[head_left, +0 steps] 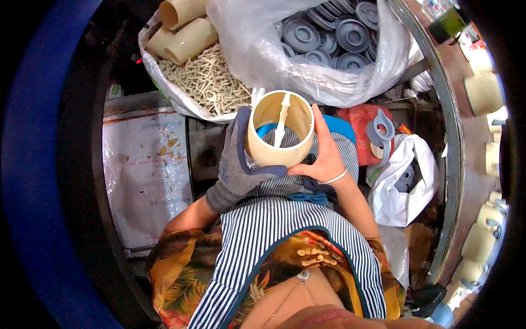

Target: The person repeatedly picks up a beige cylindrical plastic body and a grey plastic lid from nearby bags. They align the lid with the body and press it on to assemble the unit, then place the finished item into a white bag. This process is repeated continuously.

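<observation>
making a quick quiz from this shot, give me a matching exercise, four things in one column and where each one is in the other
Things:
1. cream cylinder
2. grey round discs
3. pile of small cream sticks
4. white bag

Places:
a. in the clear plastic bag at the top
b. to the person's right, beside the striped apron
c. held between the gloved left hand and the bare right hand
d. in the sack at the upper left

Pairs: 1-c, 2-a, 3-d, 4-b

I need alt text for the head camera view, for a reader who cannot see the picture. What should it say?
Seen from above, a seated person holds a cream plastic cylinder over a striped apron, the gloved left hand wrapped around its side and the bare right hand on its rim. A pale stick stands inside it. Ahead lie a sack of pale sticks and a clear bag of grey discs.
</observation>
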### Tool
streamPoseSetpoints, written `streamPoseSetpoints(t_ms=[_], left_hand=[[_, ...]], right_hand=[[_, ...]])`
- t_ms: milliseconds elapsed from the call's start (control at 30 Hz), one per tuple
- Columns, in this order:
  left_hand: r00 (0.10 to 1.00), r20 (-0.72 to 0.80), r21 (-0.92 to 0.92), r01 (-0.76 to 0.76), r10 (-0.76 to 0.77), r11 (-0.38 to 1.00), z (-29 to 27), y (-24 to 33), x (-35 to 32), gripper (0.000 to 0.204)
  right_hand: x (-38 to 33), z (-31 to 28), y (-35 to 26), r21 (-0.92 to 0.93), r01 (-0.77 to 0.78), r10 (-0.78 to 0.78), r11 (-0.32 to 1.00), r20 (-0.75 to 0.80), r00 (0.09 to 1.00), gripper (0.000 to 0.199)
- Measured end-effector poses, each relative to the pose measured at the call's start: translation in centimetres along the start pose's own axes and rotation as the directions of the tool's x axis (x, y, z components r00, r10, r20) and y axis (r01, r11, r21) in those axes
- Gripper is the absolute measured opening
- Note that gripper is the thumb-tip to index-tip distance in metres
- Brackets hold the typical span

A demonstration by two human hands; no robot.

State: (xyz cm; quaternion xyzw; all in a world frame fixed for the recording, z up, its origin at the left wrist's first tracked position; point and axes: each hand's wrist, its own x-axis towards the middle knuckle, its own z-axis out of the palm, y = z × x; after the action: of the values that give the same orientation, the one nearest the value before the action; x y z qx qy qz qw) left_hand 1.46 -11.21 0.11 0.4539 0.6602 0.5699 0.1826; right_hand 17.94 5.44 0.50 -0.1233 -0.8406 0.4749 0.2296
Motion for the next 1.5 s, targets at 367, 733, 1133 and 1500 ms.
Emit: streamPoseSetpoints(t_ms=[367, 733, 1133, 1500], left_hand=[[0.520, 0.602, 0.056, -0.784, 0.606, 0.618, 0.2, 3.3, 6.3, 0.047], [0.447, 0.783, 0.079, -0.762, 0.433, 0.643, 3.4, 1.1, 5.6, 0.036], [0.752, 0.659, -0.670, 0.601, 0.024, -0.436, 1.9, -0.7, 8.6, 0.045], [0.951, 0.306, -0.246, 0.034, 0.044, 0.969, -1.3, -4.9, 10.8, 0.062]], right_hand=[[-1.6, -5.2, 3.1, 0.323, -0.196, 0.052, 0.926, 0.406, 0.912, 0.122], [-3.6, -2.9, 2.1, 0.214, -0.168, 0.119, 0.962, 0.222, 0.968, 0.113], [-3.9, -2.4, 2.5, 0.307, -0.188, 0.099, 0.933, 0.286, 0.953, 0.120], [-1.6, -2.6, 3.9, 0.650, -0.245, 0.071, 0.719, 0.282, 0.957, 0.123]])
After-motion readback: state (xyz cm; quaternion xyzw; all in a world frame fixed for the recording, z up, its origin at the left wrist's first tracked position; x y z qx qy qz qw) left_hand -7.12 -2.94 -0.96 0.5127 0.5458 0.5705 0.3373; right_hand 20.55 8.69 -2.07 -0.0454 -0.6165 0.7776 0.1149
